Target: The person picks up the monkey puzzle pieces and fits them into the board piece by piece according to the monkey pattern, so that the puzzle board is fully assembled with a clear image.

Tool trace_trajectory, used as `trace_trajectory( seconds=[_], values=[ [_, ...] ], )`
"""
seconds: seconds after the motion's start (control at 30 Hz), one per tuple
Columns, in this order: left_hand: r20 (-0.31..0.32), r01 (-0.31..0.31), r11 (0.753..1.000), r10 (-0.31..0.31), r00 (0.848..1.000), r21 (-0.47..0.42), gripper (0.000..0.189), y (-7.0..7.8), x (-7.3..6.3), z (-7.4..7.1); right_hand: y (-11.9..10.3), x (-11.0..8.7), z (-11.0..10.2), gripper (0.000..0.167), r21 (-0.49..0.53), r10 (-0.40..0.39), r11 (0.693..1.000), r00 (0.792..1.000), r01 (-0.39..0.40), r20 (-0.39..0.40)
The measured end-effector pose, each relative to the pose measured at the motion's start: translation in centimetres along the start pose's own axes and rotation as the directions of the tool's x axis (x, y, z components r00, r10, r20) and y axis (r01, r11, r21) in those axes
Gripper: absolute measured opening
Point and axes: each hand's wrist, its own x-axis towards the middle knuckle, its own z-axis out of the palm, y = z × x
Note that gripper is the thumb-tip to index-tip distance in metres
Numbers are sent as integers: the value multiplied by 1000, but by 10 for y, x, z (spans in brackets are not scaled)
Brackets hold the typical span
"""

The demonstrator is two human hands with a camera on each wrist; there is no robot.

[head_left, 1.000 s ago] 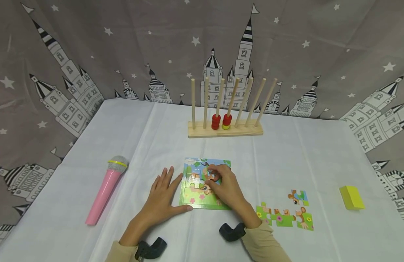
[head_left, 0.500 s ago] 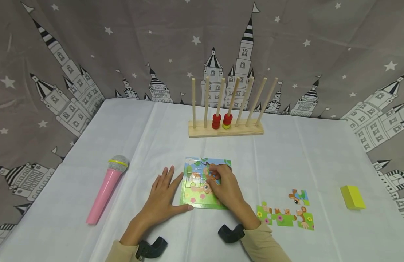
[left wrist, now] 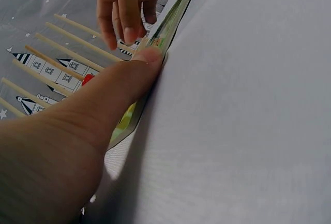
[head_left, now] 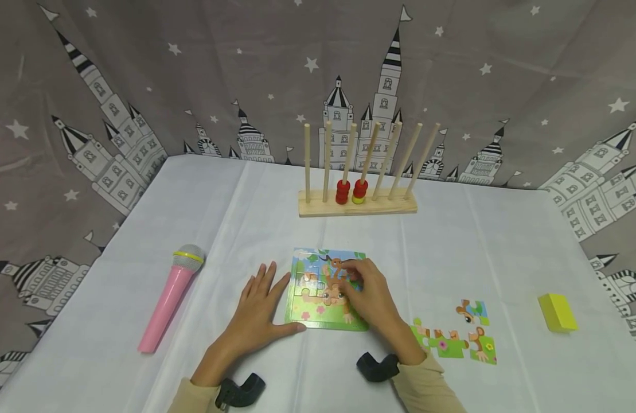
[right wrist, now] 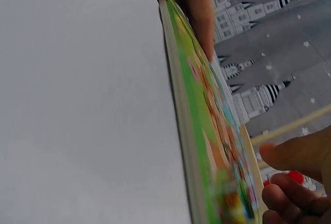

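Note:
A jigsaw puzzle board with a green border and a monkey picture lies on the white cloth. My left hand is spread flat at its left side, fingers apart, with the thumb touching the board's near edge. Over the board's right part hovers my right hand, its fingers bent. The right wrist view shows a gap between its thumb and fingertips, and no piece held there. This hand hides some of the board's right side. To the right lie several loose puzzle pieces.
Behind the board stands a wooden peg rack with red and yellow beads on two pegs. A pink toy microphone lies at the left, and a yellow block sits far right. A grey castle-print cloth hangs behind.
My right hand has drawn back a little to the right, and more of the monkey picture shows. The left hand keeps its place beside the board.

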Motion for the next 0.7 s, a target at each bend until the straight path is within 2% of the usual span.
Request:
trace_trajectory(
  seconds=[0.27,0.47,0.7],
  values=[
    [-1,0,1000,0,1000,-17,99,1,1,0,22,-13,-36,28,-88,78,993,995,-83,-59],
    [3,7,1000,-7,1000,-18,99,1,1,0,45,-28,-76,30,-140,135,979,987,-146,-86],
    [7,10,1000,-10,1000,-14,99,1,0,-1,71,-53,-124,31,-229,251,937,965,-263,-83]
  ],
)
